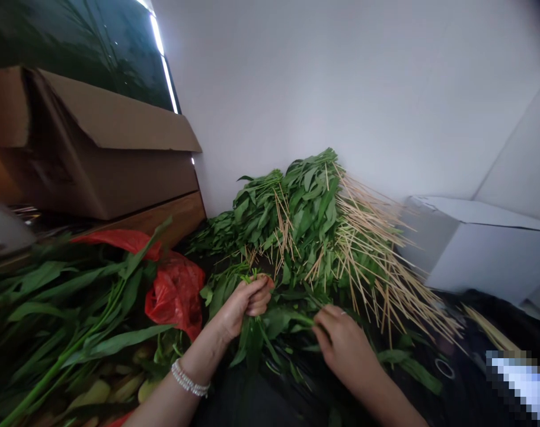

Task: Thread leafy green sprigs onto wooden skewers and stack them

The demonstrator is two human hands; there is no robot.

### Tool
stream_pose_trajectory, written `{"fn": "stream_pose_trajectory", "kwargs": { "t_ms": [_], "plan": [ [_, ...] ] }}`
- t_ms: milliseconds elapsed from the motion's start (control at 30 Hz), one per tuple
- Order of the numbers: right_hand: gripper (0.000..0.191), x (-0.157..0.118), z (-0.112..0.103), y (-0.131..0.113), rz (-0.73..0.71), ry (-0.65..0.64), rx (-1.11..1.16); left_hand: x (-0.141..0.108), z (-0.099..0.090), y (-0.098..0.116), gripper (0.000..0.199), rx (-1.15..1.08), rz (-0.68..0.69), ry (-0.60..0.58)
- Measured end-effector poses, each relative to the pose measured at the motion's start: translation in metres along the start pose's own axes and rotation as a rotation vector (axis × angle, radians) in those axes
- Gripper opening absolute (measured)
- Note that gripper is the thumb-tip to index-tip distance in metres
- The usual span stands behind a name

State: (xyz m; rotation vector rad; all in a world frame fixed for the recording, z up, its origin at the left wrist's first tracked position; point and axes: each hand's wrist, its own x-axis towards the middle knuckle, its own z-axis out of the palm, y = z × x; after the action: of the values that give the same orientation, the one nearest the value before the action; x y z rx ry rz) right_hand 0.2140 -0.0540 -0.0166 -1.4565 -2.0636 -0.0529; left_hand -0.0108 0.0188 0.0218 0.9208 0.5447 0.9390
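My left hand (pixel 255 296) is closed in a fist around a small bunch of green leafy stems (pixel 253 344), whose cut ends poke out above the thumb and whose leaves hang below. To its right, my right hand (pixel 341 338) pinches a green leafy stem (pixel 303 319) between thumb and fingers, low over the dark surface. Just beyond both hands lies a large heap of leafy bundles (pixel 309 201), with many thin pale wooden sticks (pixel 376 249) jutting out to the right.
Long leafy stalks (pixel 74 338) pile up at the left beside a crumpled red plastic bag (pixel 176 293). Yellowish-green produce (pixel 96 392) lies under them. An open cardboard box (pixel 118 178) stands at back left, a white box (pixel 487 249) at right. A pale wall (pixel 341 83) closes the back.
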Motion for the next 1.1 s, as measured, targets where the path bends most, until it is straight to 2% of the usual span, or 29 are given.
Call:
{"fn": "stream_pose_trajectory", "kwargs": {
  "t_ms": [100,167,267,400,467,567,667,900,1000,1100],
  "plan": [
    [0.015,0.003,-0.012,0.004,0.157,0.392,0.112,0.000,0.000,0.000,0.027,0.016,0.071,0.075],
    [0.021,0.003,-0.018,0.006,0.282,0.523,0.145,0.001,-0.001,-0.002,0.028,0.011,0.095,0.101],
    [0.022,0.001,-0.018,0.004,0.322,0.493,0.249,0.004,-0.002,-0.004,0.028,0.018,0.085,0.148],
    [0.020,0.000,-0.010,-0.001,0.167,0.477,0.215,0.008,-0.006,0.008,0.026,0.120,0.063,0.347],
    [0.020,0.001,-0.008,-0.002,0.104,0.509,0.160,0.011,-0.009,0.023,0.030,0.156,0.124,0.418],
    [0.022,0.003,-0.007,-0.002,0.061,0.540,0.107,0.017,-0.014,0.046,0.046,0.223,0.257,0.518],
    [0.023,0.004,-0.008,-0.001,0.018,0.571,0.073,0.025,-0.020,0.054,0.054,0.359,0.318,0.619],
    [0.022,0.003,-0.007,0.001,-0.087,0.618,0.071,0.027,-0.034,0.042,0.032,0.538,0.237,0.637],
    [0.021,0.001,-0.006,0.002,-0.098,0.617,0.092,0.031,-0.041,0.051,0.036,0.646,0.251,0.664],
    [0.020,0.001,-0.004,0.002,-0.105,0.608,0.110,0.037,-0.044,0.062,0.048,0.784,0.338,0.711]
  ]
}}
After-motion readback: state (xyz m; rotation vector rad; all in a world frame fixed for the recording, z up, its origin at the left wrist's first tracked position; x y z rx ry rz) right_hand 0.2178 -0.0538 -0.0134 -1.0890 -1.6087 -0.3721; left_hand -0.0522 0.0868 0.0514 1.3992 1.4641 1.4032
